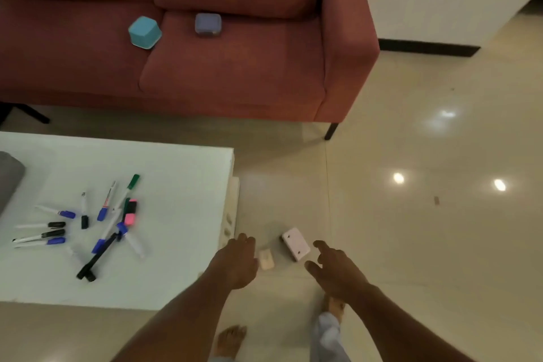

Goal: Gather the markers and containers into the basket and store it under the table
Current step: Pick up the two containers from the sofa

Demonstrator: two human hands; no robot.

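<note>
Markers (130, 216) scattered, glossy white table (182, 185); left hand (238, 261), right hand (336, 272) empty, fingers relaxed.

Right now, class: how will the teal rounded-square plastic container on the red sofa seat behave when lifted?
The teal rounded-square plastic container looks small and moulded, so probably light and stiff. Flat sides suggest no rolling; tilted on the soft red sofa cushion, it may tip.
</note>
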